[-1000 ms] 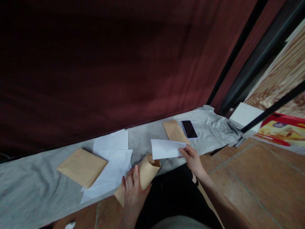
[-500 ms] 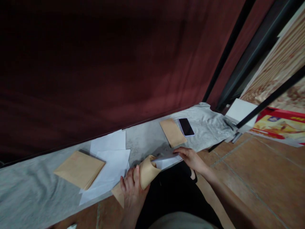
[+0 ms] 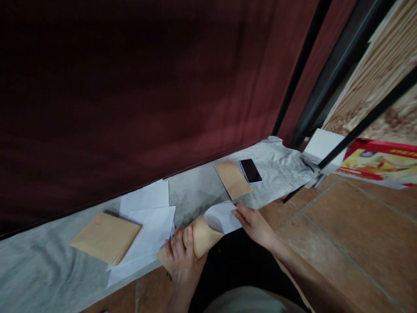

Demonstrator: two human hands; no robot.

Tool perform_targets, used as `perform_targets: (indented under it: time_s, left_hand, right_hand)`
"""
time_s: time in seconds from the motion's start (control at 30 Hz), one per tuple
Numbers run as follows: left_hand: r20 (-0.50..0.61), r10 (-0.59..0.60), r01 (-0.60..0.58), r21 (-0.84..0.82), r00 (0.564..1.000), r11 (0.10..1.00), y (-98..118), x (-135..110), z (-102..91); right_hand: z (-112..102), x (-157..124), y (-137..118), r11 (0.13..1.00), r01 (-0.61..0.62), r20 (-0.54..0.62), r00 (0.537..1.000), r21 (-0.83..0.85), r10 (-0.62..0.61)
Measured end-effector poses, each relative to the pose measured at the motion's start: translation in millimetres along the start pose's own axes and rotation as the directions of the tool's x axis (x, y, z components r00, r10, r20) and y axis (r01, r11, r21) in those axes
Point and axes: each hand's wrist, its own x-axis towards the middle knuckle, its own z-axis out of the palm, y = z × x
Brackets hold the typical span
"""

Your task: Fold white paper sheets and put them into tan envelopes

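Observation:
My left hand (image 3: 185, 256) is closed around a brown paper envelope (image 3: 203, 238), whose open mouth bulges toward the right. A folded white sheet of paper (image 3: 224, 217) reaches partway into that mouth. Its outer end is pinched between the thumb and fingers of my right hand (image 3: 250, 221). Just beyond my right hand lies another brown envelope (image 3: 233, 179), flat on the grey cloth. To the left of my left hand, loose white sheets (image 3: 153, 226) are spread out, partly under a stack of brown envelopes (image 3: 106, 238).
A grey cloth (image 3: 192, 184) covers the narrow bench along a dark red curtain (image 3: 146, 108). A phone (image 3: 251, 170) lies beside the single envelope. Black metal poles (image 3: 299, 74), a white box (image 3: 324, 148) and a red-and-yellow carton (image 3: 379, 163) stand at right. Tiled floor (image 3: 325, 230) lies below.
The white sheet has tilted so its face shows more, and its inner end sits in the envelope's wider mouth. My right hand has moved slightly left. The view has shifted a little.

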Motion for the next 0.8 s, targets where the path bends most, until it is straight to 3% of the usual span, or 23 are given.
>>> perform_targets:
  time_s: [0.13,0.33,0.47,0.8]
  left_hand:
    - [0.024,0.013,-0.012,-0.03,1.0,0.999,6,3,-3.7]
    - [0.037,0.048,-0.046,-0.047,0.998,0.998,13,6,-5.5]
    - [0.036,0.057,-0.054,-0.07,0.998,0.996,18,7,-6.6]
    - [0.072,0.107,-0.102,-0.075,0.992,0.992,18,8,-7.6]
  right_hand:
    - [17,-2,-8,0.994,0.092,0.012,0.996,-0.058,-0.092]
    - [31,-3,-16,0.99,0.086,-0.026,0.996,-0.108,-0.09]
    - [35,-1,-17,0.985,0.067,0.028,0.998,-0.159,-0.064]
    - [45,5,-9,0.996,-0.056,0.104,0.993,-0.064,0.062]
